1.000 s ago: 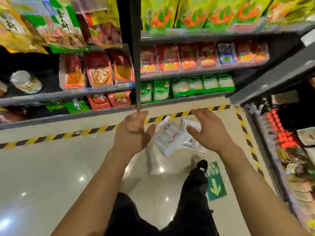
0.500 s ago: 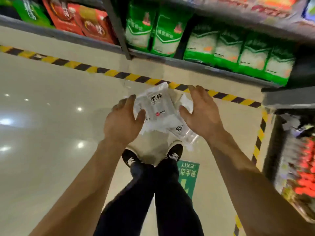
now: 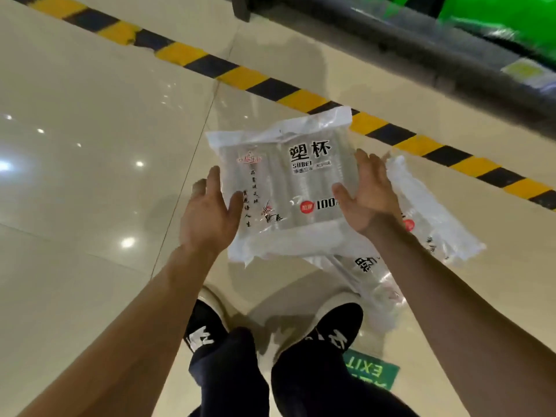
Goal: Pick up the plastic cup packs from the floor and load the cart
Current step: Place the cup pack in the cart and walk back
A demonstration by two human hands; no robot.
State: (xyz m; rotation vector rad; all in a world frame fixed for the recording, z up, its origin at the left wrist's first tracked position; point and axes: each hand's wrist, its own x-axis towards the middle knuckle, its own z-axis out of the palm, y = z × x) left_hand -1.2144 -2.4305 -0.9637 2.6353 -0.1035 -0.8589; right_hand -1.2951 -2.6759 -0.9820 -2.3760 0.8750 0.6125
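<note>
the fingertips of both hands are hard to follow: each set runs along a side edge of the top cup pack [image 3: 288, 188], and whether any reach underneath is hidden. i can't tell if that pack is lifted or resting on the ones below it. the shelf rail [image 3: 391, 46] and the green bags [image 3: 496, 19] above it are cut off by the top edge and blurred. a pale label [image 3: 523, 70] on the rail is unreadable. the green exit sticker [image 3: 373, 371] on the floor [image 3: 90, 176] reads upside down and is partly covered by a dark trouser leg.

counting: three plastic cup packs, as far as i can make out. the top cup pack is clear film with black characters and "100" on its face. the right-hand cup pack [image 3: 430, 206] pokes out behind the right hand. the lower cup pack [image 3: 376, 284] lies on the floor toward the feet. the last two overlap, so the count is not certain. all sit just this side of one yellow-and-black hazard tape [image 3: 240, 78].

two hands: the left hand [image 3: 207, 215] has its grip on the pack's left edge, thumb laid on the face. the right hand [image 3: 370, 200] has its grip on the right edge, thumb likewise on the face. two black shoes show below, the left shoe [image 3: 201, 332] and the right shoe [image 3: 340, 329], each with white marks.
</note>
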